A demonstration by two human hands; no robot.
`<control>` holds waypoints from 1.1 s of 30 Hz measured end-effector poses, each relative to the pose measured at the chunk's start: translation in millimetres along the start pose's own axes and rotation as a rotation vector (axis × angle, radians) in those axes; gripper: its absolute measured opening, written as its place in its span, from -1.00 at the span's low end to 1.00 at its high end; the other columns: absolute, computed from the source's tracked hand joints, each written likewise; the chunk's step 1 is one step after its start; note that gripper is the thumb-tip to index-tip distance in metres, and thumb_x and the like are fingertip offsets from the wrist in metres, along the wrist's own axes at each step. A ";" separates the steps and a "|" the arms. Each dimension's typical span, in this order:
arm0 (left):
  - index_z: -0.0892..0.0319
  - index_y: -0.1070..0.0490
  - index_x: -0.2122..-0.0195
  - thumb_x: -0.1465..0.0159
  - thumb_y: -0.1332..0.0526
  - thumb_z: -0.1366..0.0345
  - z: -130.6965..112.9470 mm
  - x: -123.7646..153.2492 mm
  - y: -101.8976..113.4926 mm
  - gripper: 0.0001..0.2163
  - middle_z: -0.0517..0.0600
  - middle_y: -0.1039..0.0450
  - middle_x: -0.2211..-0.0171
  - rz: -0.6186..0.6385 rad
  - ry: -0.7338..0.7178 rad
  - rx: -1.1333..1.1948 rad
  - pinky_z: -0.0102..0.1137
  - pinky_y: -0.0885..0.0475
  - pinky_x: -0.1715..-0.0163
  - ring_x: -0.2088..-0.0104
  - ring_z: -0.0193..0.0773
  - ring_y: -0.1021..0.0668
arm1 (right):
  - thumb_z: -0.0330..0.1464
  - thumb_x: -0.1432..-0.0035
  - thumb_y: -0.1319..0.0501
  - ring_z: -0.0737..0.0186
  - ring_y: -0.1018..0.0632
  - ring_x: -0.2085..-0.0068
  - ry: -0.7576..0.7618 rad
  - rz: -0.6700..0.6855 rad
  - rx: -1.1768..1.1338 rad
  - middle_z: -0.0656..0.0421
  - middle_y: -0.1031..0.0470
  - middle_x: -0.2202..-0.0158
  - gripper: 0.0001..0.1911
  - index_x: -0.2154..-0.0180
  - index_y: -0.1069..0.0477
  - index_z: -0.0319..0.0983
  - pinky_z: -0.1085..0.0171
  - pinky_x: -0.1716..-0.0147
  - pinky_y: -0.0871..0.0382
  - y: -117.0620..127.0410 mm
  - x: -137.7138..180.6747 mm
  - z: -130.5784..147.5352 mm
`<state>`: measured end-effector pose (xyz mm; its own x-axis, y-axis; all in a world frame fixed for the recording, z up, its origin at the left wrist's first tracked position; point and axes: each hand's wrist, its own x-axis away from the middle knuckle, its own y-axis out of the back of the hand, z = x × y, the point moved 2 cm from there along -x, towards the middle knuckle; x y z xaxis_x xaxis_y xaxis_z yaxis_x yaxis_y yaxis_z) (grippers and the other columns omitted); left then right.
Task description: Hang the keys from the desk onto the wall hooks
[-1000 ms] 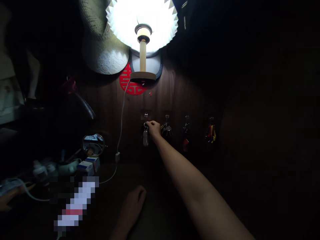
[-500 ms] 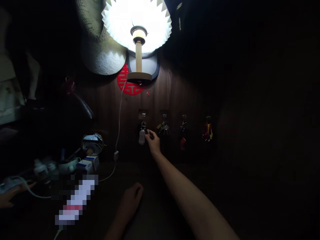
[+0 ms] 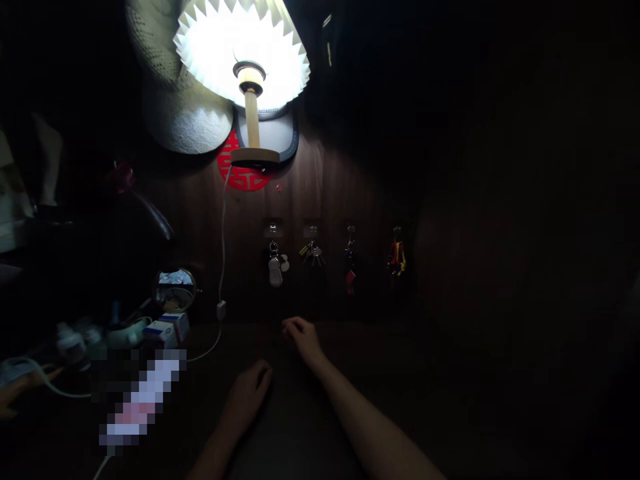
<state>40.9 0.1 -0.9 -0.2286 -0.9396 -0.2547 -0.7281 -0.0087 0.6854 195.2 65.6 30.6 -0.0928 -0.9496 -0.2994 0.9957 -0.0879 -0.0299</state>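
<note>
My right hand [image 3: 304, 339] is low over the dark tabletop, below the hanging keys. Its fingers are loosely curled, and I see nothing in them. Resting on the tabletop to its left is my left hand [image 3: 250, 387], dimly lit, with fingers folded in and no object showing. Above my right hand, a key bunch with a pale fob and a round tag [image 3: 275, 267] hangs from the leftmost wall hook [image 3: 273, 229]. To its right hang a bunch of several keys [image 3: 314, 253], a bunch with a red tag [image 3: 351, 277] and a red and yellow corded bunch [image 3: 398, 259].
A lit pleated lamp [image 3: 251, 120] with a white cord [image 3: 223, 253] is mounted above. Hats [image 3: 193, 120] hang beside it. At left are a round mirror [image 3: 175, 290], small boxes [image 3: 165, 330], bottles [image 3: 71, 343] and another hand, blurred [image 3: 23, 390].
My right hand has let go of the leftmost key bunch and dropped toward the tabletop. The bunch stays on its hook. The view has shifted slightly right; my left hand keeps its place.
</note>
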 end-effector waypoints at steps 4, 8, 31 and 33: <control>0.10 -0.35 0.39 -0.24 0.04 0.14 -5.5 2.8 2.3 -0.75 -0.06 -0.49 0.40 -0.011 -0.023 0.015 -0.43 -0.32 0.31 0.34 -0.25 -0.53 | -0.14 0.04 -0.20 0.35 -0.41 0.52 -0.040 0.099 0.138 0.23 -0.43 0.57 -0.70 0.44 -0.47 -0.25 0.36 0.49 -0.24 27.3 33.0 -12.8; 0.10 -0.35 0.40 -0.22 0.03 0.14 -9.3 5.7 4.2 -0.76 -0.07 -0.48 0.41 -0.019 -0.019 0.026 -0.42 -0.32 0.30 0.36 -0.25 -0.52 | -0.16 0.00 -0.16 0.36 -0.38 0.53 -0.083 0.150 0.236 0.23 -0.42 0.56 -0.71 0.41 -0.46 -0.26 0.36 0.50 -0.22 59.5 57.0 -12.9; 0.05 -0.35 0.34 -0.28 0.05 0.15 -22.8 21.2 2.7 -0.77 -0.06 -0.52 0.32 0.127 -0.052 -0.186 -0.43 -0.28 0.27 0.26 -0.24 -0.54 | -0.06 0.01 -0.12 0.38 -0.23 0.65 -0.090 -0.017 0.346 0.35 -0.14 0.75 -0.57 0.34 -0.49 -0.28 0.38 0.63 -0.04 143.7 99.6 -6.0; 0.04 -0.36 0.33 -0.26 0.01 0.16 -22.6 24.3 2.3 -0.81 -0.07 -0.52 0.32 0.114 -0.064 -0.171 -0.42 -0.27 0.28 0.28 -0.22 -0.53 | -0.07 0.03 -0.14 0.38 -0.23 0.65 -0.117 -0.031 0.333 0.33 -0.17 0.73 -0.59 0.35 -0.49 -0.27 0.37 0.64 -0.03 143.6 99.8 -6.6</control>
<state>48.3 -30.4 10.0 -0.3480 -0.9141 -0.2081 -0.5761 0.0334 0.8167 328.9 -39.8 -9.8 -0.1409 -0.9714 -0.1912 0.9404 -0.1917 0.2810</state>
